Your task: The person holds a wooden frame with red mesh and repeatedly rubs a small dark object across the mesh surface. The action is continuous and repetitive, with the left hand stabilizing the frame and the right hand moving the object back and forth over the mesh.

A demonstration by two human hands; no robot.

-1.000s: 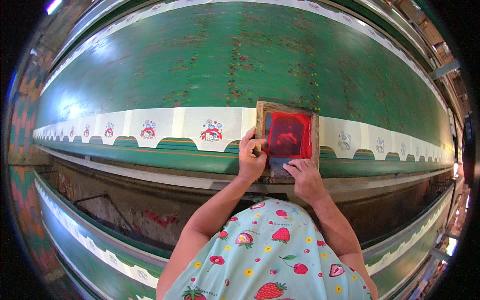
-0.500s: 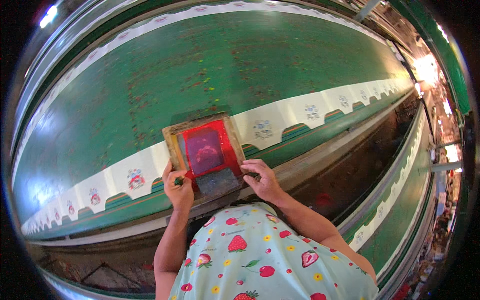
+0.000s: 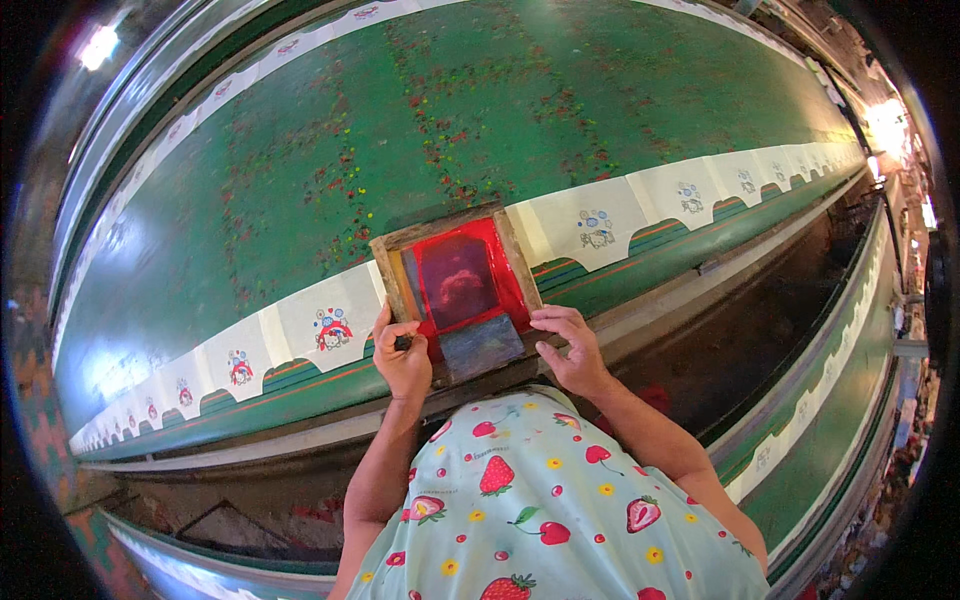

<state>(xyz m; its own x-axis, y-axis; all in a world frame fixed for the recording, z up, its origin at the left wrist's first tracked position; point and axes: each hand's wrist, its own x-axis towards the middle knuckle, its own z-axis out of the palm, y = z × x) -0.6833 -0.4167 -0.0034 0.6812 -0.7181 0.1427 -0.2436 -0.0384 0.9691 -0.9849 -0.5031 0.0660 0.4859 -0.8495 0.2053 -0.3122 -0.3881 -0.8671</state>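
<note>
Head view. A wood-framed printing screen (image 3: pixel 462 280), tilted slightly in plan, spans a white scalloped strip (image 3: pixel 285 330) along the near edge of an ink-flecked green table (image 3: pixel 290 180). The left hand (image 3: pixel 405 362) curls narrowly, gripping the screen's lower left; a small dark piece between its fingers is unidentifiable. The right hand (image 3: pixel 572 350) sets fingertips at the right rail, thumb parted; I cannot tell whether it grips. A grey-blue panel (image 3: pixel 482 350) occupies the screen's near end.

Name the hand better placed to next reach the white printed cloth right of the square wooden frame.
Probably the right hand: it's right of the frame, nearer that cloth; the left hand is opposite.
</note>
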